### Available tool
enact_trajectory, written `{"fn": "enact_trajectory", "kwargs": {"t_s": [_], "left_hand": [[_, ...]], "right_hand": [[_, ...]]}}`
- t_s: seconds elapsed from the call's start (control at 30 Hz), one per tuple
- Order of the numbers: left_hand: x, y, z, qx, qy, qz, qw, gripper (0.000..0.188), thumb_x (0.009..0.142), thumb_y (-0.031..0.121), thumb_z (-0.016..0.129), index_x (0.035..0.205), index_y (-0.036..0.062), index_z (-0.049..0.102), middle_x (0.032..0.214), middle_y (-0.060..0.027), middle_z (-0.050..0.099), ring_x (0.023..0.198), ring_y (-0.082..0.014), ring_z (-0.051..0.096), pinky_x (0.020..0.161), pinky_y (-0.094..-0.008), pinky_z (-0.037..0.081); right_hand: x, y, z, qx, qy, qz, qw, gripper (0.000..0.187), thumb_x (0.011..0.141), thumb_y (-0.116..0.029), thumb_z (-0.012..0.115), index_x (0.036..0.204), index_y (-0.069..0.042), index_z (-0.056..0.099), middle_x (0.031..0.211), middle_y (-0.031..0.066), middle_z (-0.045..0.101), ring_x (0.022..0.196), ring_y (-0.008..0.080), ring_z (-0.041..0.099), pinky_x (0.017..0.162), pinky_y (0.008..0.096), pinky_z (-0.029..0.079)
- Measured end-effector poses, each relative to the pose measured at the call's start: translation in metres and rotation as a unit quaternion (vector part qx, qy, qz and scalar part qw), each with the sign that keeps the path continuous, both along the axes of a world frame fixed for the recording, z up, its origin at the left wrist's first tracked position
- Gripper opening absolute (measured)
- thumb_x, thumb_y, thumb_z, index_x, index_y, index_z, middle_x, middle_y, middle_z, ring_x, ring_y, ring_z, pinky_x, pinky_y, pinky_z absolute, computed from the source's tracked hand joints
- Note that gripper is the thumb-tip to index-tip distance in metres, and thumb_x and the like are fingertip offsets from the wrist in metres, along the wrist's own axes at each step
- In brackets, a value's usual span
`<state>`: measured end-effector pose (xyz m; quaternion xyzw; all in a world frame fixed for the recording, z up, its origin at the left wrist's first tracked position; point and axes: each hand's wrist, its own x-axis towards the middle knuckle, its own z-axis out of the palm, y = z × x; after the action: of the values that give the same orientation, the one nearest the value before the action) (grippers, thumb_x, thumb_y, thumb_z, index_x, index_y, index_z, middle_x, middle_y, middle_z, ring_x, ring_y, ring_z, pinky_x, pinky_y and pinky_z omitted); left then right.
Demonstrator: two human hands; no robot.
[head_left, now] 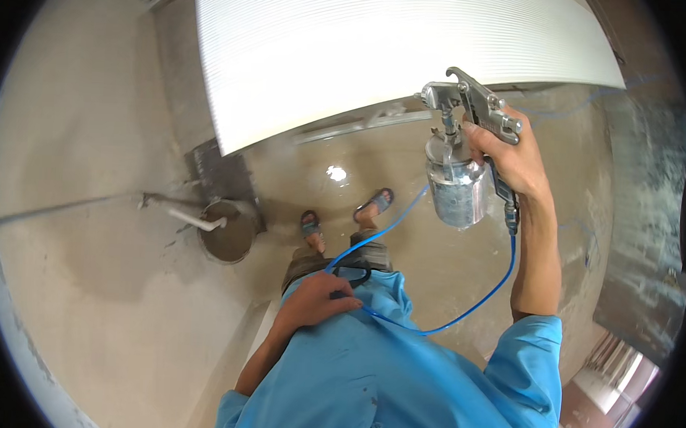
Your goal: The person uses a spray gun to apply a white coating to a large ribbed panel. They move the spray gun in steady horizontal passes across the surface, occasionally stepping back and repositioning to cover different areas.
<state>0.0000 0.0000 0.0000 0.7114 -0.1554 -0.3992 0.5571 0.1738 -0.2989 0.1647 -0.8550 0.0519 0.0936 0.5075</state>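
Note:
A metal spray gun (478, 105) with a silver paint cup (457, 188) under it is held up at the right. My right hand (506, 148) wraps round its handle, and the nozzle points left. From the handle's base a thin blue air hose (461, 317) loops down to my waist. There my left hand (318, 298) is curled on the hose, which comes out beyond it and runs up toward the floor behind the cup. A black strap-like piece (353, 274) lies by the left fingers. Beyond the gun stands a large white ribbed panel (396, 56).
A round bucket (249, 252) with a white pipe (193, 219) over it stands on the left beside the wall (84, 172). The floor (283, 173) looks wet and shiny around my sandalled feet. A grey stained sheet (645, 227) rises at the right.

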Motion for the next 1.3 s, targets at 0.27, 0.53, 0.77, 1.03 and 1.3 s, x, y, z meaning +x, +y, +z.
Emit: {"fn": "enact_trajectory", "kwargs": {"t_s": [0.27, 0.53, 0.77, 1.03, 1.3], "left_hand": [[-0.016, -0.068, 0.033, -0.065, 0.051, 0.087, 0.993, 0.025, 0.084, 0.030, 0.080, 0.087, 0.0064, 0.074, 0.081, -0.0105, 0.071, 0.078, -0.0273, 0.064, 0.070, -0.0395, 0.047], [-0.014, -0.095, 0.034, -0.065, 0.028, 0.113, 0.991, 0.024, 0.084, 0.030, 0.079, 0.088, 0.0072, 0.074, 0.081, -0.0104, 0.070, 0.078, -0.0267, 0.064, 0.069, -0.0389, 0.047], [-0.005, -0.069, 0.021, -0.044, 0.007, 0.084, 0.995, 0.026, 0.084, 0.034, 0.078, 0.088, 0.0081, 0.074, 0.082, -0.0097, 0.070, 0.079, -0.0270, 0.063, 0.072, -0.0389, 0.047], [0.029, -0.078, 0.001, -0.003, -0.010, -0.003, 1.000, 0.026, 0.085, 0.034, 0.077, 0.088, 0.0083, 0.074, 0.081, -0.0103, 0.071, 0.077, -0.0275, 0.065, 0.069, -0.0389, 0.048], [0.102, -0.218, 0.025, 0.052, -0.002, -0.062, 0.997, 0.026, 0.085, 0.035, 0.077, 0.090, 0.0094, 0.075, 0.085, -0.0099, 0.072, 0.082, -0.0282, 0.064, 0.076, -0.0389, 0.049]], "right_hand": [[0.032, 0.004, 0.017, -0.016, 0.034, 0.136, 0.990, 0.057, 0.089, -0.014, 0.067, 0.144, -0.006, 0.056, 0.074, -0.0002, 0.060, 0.063, 0.0101, 0.053, 0.060, 0.0283, 0.045], [0.042, 0.018, 0.013, 0.137, 0.054, 0.196, 0.970, 0.047, 0.090, -0.010, 0.067, 0.135, 0.002, 0.059, 0.088, 0.0047, 0.067, 0.071, 0.0128, 0.059, 0.068, 0.0290, 0.051], [0.023, 0.005, 0.008, -0.093, 0.006, 0.133, 0.987, 0.059, 0.089, -0.011, 0.065, 0.147, -0.010, 0.053, 0.096, 0.0091, 0.071, 0.090, 0.0142, 0.063, 0.087, 0.0316, 0.051], [0.012, -0.110, -0.006, -0.175, -0.023, -0.062, 0.982, 0.057, 0.090, -0.008, 0.064, 0.146, -0.003, 0.053, 0.109, 0.0115, 0.072, 0.097, 0.0170, 0.064, 0.093, 0.0320, 0.049], [0.063, -0.333, -0.010, -0.193, -0.109, -0.181, 0.958, 0.055, 0.090, -0.006, 0.063, 0.144, -0.001, 0.053, 0.111, 0.0130, 0.072, 0.098, 0.0163, 0.064, 0.091, 0.0310, 0.050]]}}
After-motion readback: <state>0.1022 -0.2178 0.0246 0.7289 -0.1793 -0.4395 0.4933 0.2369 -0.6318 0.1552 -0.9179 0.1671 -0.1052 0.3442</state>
